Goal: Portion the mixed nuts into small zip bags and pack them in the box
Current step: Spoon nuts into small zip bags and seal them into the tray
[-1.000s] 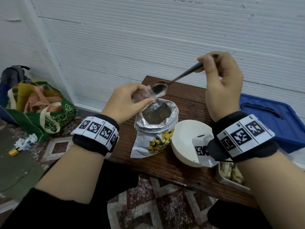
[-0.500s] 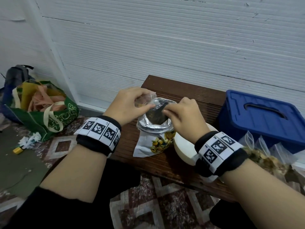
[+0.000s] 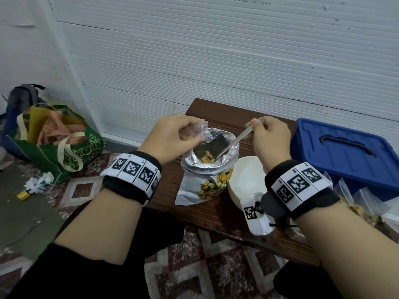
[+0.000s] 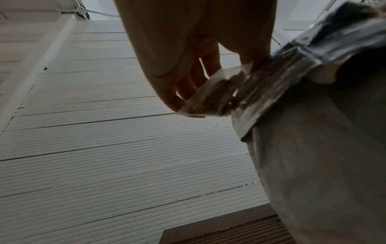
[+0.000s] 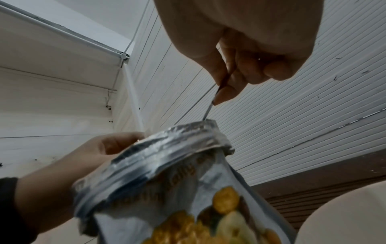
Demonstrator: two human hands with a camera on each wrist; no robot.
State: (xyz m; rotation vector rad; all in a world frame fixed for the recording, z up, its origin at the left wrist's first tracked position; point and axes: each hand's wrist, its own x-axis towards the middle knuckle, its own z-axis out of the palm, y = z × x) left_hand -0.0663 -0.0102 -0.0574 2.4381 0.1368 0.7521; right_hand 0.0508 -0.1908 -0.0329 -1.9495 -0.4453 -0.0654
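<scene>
A person's left hand (image 3: pixel 172 134) pinches a small clear plastic zip bag (image 3: pixel 197 131) beside the rolled-open foil pouch of mixed nuts (image 3: pixel 210 162) on the dark wooden tabletop (image 3: pixel 218 210); the right hand (image 3: pixel 269 137) grips a slim metal spoon (image 3: pixel 234 141) dipped into it, left of a lidded blue plastic box (image 3: pixel 345 156).

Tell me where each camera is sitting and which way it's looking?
Head: sits on the person's head, looks forward and down at the wooden table; both forearms, left hand and right hand show.
Left wrist: sits under the left wrist, looks along the fingers pinching a small zip bag.
Right wrist: sits under the right wrist, looks up along the hand gripping the spoon.
Shared: all three show the foil nut pouch; head and right wrist both show the white bowl.
</scene>
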